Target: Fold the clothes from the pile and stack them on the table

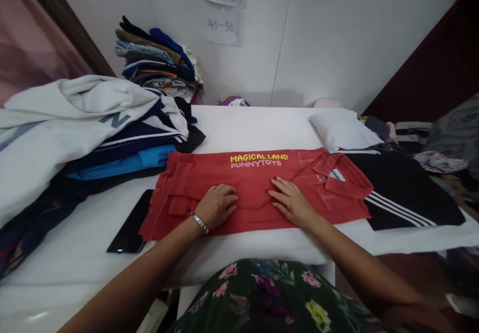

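Observation:
A red collared jacket (258,193) lies folded lengthwise in front of me, its collar to the right and its lower end to the left. Yellow and white printed words run near its far edge. On the middle of the cloth rests my left hand (217,204), fingers lightly bent and apart, with a metal bracelet on the wrist. My right hand (291,200) lies on the jacket nearer the collar, fingers spread over the fabric. Neither hand grips anything that I can see.
A black phone (130,223) lies by the jacket's left end. Piled clothes (86,118) cover the table's left side, with a folded stack (160,63) behind. Black striped clothing (407,188) and a white bundle (342,128) are at right. Paper signs (225,26) hang on the wall.

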Motion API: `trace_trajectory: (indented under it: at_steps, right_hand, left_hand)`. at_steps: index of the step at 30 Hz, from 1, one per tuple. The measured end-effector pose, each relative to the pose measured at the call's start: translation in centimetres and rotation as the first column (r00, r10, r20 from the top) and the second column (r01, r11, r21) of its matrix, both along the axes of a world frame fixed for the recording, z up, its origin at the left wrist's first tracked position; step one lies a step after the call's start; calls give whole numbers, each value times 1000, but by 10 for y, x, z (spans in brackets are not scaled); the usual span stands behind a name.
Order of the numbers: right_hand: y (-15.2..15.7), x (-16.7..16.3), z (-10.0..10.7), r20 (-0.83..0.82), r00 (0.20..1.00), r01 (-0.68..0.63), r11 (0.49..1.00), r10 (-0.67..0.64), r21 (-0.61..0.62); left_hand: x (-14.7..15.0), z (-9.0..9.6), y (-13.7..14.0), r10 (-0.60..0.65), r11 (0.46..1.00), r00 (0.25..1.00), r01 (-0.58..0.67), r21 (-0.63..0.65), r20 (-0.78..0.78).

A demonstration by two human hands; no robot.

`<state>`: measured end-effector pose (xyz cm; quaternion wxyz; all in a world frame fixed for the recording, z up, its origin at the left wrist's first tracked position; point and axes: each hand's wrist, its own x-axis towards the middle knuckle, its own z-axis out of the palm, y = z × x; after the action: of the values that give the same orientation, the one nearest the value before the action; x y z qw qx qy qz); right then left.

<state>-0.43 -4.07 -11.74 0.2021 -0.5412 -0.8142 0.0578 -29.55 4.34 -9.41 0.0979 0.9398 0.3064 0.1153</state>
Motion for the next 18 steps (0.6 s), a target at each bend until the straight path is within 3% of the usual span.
trace_trajectory:
  at_steps: [4, 8, 14, 18]
  right_hand:
    - [0, -23, 6, 41, 995, -90, 996, 91, -13]
    - [5, -41, 1, 60, 993, -98, 995, 98, 2]
    - [10, -48, -8, 34, 998, -59, 997, 57, 49]
    - [5, -53, -10, 70, 994, -85, 994, 81, 61]
  left_hand:
    - [8, 0, -2, -5, 999, 999, 7, 49, -42]
    - [10, -1, -5, 17, 995, 999, -14, 102, -30]
    - [-4, 3, -8, 41, 999, 998, -40, 8, -44]
    - [-12, 8, -10, 79, 997, 993, -77, 20, -85]
